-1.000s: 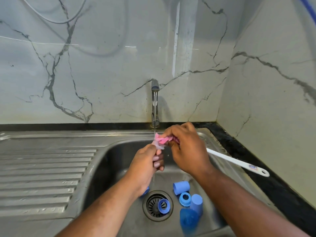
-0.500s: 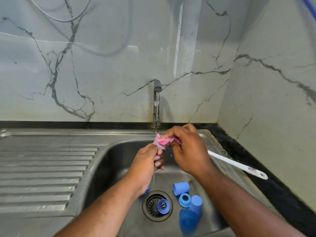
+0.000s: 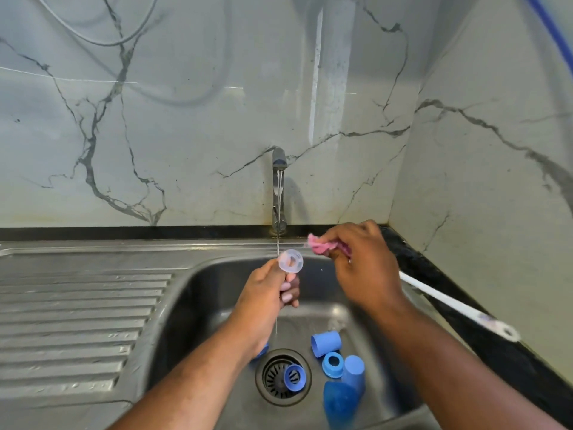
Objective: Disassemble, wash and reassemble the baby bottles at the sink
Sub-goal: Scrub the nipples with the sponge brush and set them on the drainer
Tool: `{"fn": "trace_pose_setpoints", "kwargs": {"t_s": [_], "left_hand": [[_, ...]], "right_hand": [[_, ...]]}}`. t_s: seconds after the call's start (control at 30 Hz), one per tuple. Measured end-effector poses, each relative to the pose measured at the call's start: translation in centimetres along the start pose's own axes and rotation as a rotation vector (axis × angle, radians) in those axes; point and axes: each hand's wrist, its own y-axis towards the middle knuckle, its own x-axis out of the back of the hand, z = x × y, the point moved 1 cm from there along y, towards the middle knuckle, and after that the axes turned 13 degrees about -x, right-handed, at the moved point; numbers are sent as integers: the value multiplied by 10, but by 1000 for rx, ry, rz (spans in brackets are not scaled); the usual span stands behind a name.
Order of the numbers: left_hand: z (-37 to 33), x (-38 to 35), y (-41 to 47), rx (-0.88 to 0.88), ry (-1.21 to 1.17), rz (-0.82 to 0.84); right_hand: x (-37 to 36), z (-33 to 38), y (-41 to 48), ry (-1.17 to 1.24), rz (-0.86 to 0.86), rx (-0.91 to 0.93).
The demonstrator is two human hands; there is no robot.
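The clear silicone nipple (image 3: 290,260) is a see-through, faintly bluish disc turned with its round open base towards the camera. It sits above the sink basin (image 3: 198,293), right at the thin stream of water falling from the faucet (image 3: 279,181). The left hand (image 3: 266,293) holds it up, fingers curled and pinching it from below, so the teat end is hidden behind the hand. Just to the right, apart from the nipple, the right hand (image 3: 362,268) has its fingers clenched round a crumpled pink cloth (image 3: 321,245), most of it buried in the grip.

On the basin floor lie blue parts: a cap on its side (image 3: 326,343), a screw ring (image 3: 332,364), an upright cap (image 3: 354,375), another ring (image 3: 294,377) on the drain strainer (image 3: 273,381), and a rounded blue piece (image 3: 339,401) cut off at the frame's lower edge. One more blue bit (image 3: 263,351) peeks from under the left wrist, too hidden to identify. A white brush handle (image 3: 449,308) lies along the black surface (image 3: 434,274), its head behind the right hand.
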Motion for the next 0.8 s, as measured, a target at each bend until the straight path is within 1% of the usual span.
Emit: {"fn": "trace_pose_setpoints", "kwargs": {"t_s": [0.03,0.07,0.1,0.17,0.2,0.27,0.33,0.4,0.47,0.53,0.57,0.63,0.7,0.73,0.8], "left_hand": [[0,1,1,0,18,-7],[1,2,2,2,46,-16],[3,4,3,6,71,-27],[6,7,4,17,85,-48],[7,8,5,17,89,-45],[5,8,4,-2,99,-15],[2,8,4,-33,109,-13],[3,10,6,-32,144,-33],[6,12,7,-15,210,-40],[10,11,6,-11,229,-30],[9,10,5,-12,218,-31],[6,8,4,-9,181,-29],[5,6,3,-9,189,-16],[6,7,3,-11,208,-16],[8,8,4,-12,245,-34]], "right_hand": [[3,-3,2,47,-25,-7],[6,-2,1,97,-42,32],[7,3,-2,136,-34,110],[3,17,-11,161,58,290],[-2,21,-15,145,104,330],[-12,15,-11,110,107,273],[-15,5,-5,22,47,199],[-11,3,-6,34,-2,172],[-6,12,-11,133,-21,204],[-6,23,-19,170,44,300],[-10,24,-20,169,79,318],[-18,18,-14,148,91,257],[-18,10,-10,90,58,175],[-15,8,-10,67,35,157],[-6,12,-12,95,12,191]]}}
